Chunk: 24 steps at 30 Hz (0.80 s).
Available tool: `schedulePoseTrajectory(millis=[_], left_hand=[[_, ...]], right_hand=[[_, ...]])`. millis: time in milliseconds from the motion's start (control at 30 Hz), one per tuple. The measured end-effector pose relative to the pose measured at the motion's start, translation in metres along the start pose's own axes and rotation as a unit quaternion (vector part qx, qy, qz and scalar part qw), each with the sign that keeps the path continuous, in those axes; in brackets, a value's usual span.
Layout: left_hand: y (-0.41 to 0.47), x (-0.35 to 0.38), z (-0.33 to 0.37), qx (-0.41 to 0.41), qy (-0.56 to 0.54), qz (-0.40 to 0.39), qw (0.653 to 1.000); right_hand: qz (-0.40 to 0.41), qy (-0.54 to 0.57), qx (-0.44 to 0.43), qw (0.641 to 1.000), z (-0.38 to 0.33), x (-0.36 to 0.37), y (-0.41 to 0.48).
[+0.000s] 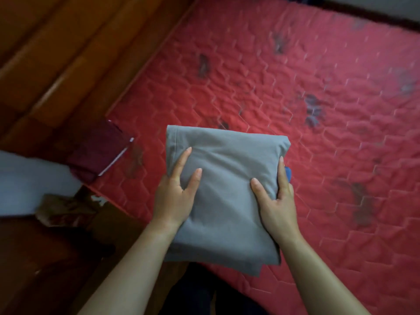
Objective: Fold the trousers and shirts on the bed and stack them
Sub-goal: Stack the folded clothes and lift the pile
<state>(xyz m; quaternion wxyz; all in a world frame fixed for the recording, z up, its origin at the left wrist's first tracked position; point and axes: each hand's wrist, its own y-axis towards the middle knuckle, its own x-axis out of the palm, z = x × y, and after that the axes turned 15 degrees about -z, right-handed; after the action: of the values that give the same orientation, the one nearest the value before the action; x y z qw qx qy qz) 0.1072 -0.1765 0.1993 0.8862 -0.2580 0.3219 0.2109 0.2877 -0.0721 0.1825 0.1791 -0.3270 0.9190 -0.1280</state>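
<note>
- Head view: a folded grey garment [227, 178] sits between both hands over the near-left corner of the red quilted bed [318, 110]; whether it rests on the quilt or is lifted just clear, I cannot tell.
- The left hand [176, 194] clasps its left edge, thumb and forefinger spread on top, the other fingers hidden below.
- The right hand [276, 196] clasps the right edge likewise; a sliver of blue cloth [288, 173] shows just beside its fingers, probably another piece underneath.
- The bundle's long axis runs away from the person, tilted slightly right, so both hands grip its long sides about evenly.
- A folded maroon garment [97, 151] lies to the left at the mattress edge, nearer the left hand; stacking there would probably mean carrying the bundle leftward.
</note>
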Motion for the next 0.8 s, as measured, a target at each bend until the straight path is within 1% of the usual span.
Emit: schedulePoseTrajectory(millis=[167,333,467,567,667,800], left_hand=[[-0.074,-0.073,0.012,-0.028,-0.027,0.086,0.996],[-0.128,-0.122,-0.011,-0.071,-0.065,0.157,0.983],[-0.161,-0.151,-0.046,-0.116,-0.106,0.197,0.968],[-0.182,-0.174,-0.08,-0.144,-0.149,0.225,0.952],[-0.2,-0.206,-0.119,-0.156,-0.17,0.241,0.943],[-0.213,-0.259,-0.175,-0.161,-0.177,0.248,0.939]], right_hand=[[-0.083,-0.018,-0.059,0.995,-0.081,0.02,-0.032],[-0.165,-0.034,-0.099,0.981,-0.126,0.068,-0.049],[-0.226,-0.061,-0.116,0.965,-0.15,0.12,-0.057],[-0.258,-0.09,-0.128,0.953,-0.166,0.167,-0.062],[-0.289,-0.108,-0.129,0.942,-0.184,0.223,-0.068],[-0.315,-0.103,-0.128,0.935,-0.205,0.299,-0.071]])
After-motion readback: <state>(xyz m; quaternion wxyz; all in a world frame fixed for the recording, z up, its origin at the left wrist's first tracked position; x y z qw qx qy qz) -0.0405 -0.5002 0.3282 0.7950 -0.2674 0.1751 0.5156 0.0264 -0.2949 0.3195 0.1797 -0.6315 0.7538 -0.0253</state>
